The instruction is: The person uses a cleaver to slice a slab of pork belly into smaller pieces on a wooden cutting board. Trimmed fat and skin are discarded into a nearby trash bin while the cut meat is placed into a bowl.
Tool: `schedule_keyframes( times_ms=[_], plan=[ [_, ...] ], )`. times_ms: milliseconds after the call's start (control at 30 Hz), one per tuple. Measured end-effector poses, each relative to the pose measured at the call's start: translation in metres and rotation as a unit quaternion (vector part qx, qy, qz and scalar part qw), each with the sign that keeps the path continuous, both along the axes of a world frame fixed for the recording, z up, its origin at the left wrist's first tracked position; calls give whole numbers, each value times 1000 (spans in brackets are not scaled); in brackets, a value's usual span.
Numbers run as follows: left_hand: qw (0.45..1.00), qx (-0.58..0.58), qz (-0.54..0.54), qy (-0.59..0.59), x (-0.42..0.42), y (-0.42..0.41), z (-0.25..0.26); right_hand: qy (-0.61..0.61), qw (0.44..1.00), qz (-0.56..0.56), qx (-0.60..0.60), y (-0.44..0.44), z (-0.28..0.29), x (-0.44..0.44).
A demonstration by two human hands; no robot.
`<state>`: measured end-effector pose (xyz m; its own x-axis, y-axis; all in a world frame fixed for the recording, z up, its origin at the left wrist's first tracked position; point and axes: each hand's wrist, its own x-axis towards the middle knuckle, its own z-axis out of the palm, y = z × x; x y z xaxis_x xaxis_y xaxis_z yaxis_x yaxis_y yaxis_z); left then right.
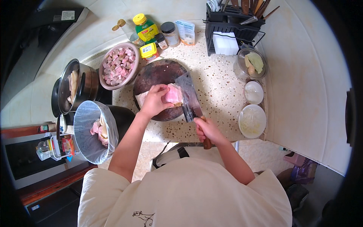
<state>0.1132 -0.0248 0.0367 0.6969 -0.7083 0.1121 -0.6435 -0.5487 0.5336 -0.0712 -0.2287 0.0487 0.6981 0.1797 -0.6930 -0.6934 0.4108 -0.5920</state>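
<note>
A slab of pale pink meat (174,95) lies on a round, dark wooden chopping board (158,71). My left hand (154,99) grips the slab from above, thumb and fingers spread around its near and far sides, and hides its middle. In my right hand (208,130) is a cleaver (190,95), held by its wooden handle. The broad blade stands at the slab's right end, over the board's right edge; whether it touches the meat I cannot tell. Left of the board, a pink plastic basket (137,66) holds many cubes of similar meat (119,66).
Jars and a green bottle with yellow cap (146,29) line the back wall. A lined bin (80,133) and a lidded pot (90,85) stand at left. On the right are a black knife rack (234,28), a glass container (239,68) and white bowls (253,92).
</note>
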Motion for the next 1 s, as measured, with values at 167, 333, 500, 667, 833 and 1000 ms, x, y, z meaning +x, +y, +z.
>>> schedule_keyframes(
  times_ms=[167,333,500,667,833,1000],
  plan=[
    [1000,-1,-1,-6,-2,0,1,11,1000,-21,-9,5,4,-20],
    [1000,-2,0,-7,-2,0,0,0,999,-22,-24,2,-10,15],
    [1000,3,3,5,0,1,2,5,999,-16,50,-5,-14,9],
    [1000,-5,-8,11,2,2,0,26,992,-10,123,-1,-17,2],
    [1000,-21,-4,13,4,3,-3,-12,992,-20,124,5,-32,23],
    [999,-22,-3,32,6,3,-4,64,980,10,189,8,-35,4]
  ],
)
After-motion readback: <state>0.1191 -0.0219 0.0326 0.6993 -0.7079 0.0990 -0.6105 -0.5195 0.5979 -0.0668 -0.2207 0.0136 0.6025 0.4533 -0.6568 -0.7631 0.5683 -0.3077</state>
